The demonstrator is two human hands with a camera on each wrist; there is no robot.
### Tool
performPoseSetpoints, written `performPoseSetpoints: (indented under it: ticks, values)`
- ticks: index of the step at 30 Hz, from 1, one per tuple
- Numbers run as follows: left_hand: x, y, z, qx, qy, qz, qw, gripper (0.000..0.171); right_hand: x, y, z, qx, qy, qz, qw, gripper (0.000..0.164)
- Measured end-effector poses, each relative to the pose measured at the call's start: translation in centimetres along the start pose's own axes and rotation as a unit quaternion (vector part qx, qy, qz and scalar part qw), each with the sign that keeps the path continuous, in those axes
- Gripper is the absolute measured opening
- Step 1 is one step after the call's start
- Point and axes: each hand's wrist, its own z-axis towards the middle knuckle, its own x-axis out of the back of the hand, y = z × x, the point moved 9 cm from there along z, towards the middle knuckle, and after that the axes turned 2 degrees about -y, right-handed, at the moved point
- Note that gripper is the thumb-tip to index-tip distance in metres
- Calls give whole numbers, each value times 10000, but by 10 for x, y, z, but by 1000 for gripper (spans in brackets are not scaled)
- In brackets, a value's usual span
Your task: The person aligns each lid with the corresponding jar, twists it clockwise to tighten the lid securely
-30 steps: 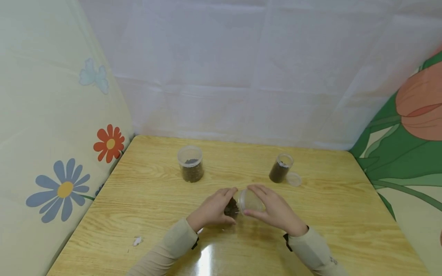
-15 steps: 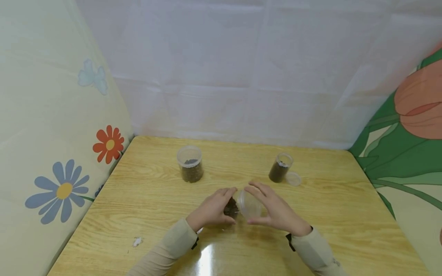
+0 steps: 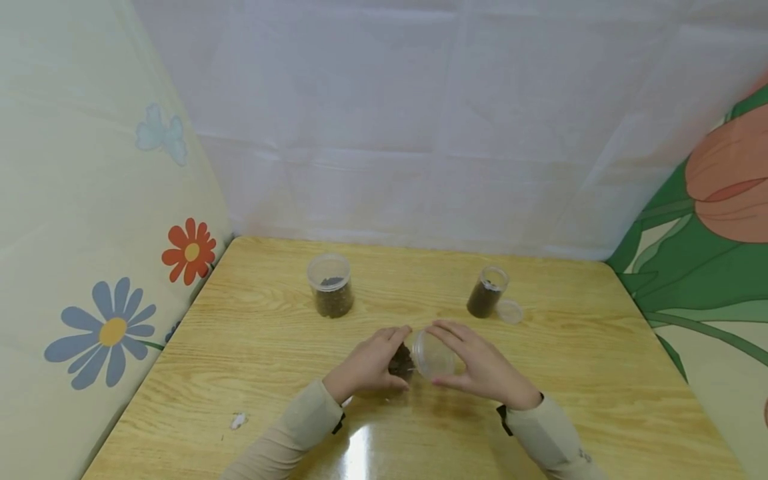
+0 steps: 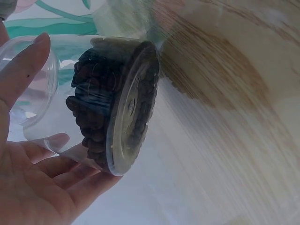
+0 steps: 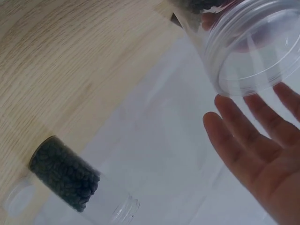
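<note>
- The held jar [image 3: 424, 360], clear and round, is between the person's two hands over the near middle of the table [image 3: 282, 373]; whether its base touches the wood cannot be told.
- Its long axis runs across the person, from hand to hand: base on the left, rim [image 5: 225, 70] on the right.
- Dark beans [image 4: 96, 103] fill the base end of the held jar.
- The left hand [image 3: 367, 365] grips the held jar round its side, thumb across from the fingers; it is nearer the bean end.
- The right hand [image 3: 483, 367] is the nearer one to the rim, fingers stretched and spread around that end without gripping; whether the tips touch is unclear.
- Beyond the held jar and to its left, a wide jar [image 3: 333, 301] stands upright, partly filled with dark bits.
- Beyond the held jar and to its right, a small jar [image 3: 483, 297] stands upright with dark beans, a small lid [image 3: 511, 311] lying flat beside it.
- Left of the held jar and nearer the person lies a white scrap [image 3: 239, 421].
- Far behind the held jar hangs a pale cloth [image 3: 372, 140].
</note>
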Motion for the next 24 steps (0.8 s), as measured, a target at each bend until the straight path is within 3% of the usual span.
performPoseSetpoints:
  ticks: [7, 11, 24]
  values:
    - [1, 1, -1, -19, 43, -21, 10000, 94, -1, 2, 2, -368, 55, -219, 9991, 74]
    - [1, 1, 0, 3, 36, -22, 10000, 94, -1, 3, 1, -370, 23, -256, 9990, 77]
    - [0, -2, -1, 61, -53, -98, 9999, 94, -2, -4, -3, 724, -37, 34, 9974, 88]
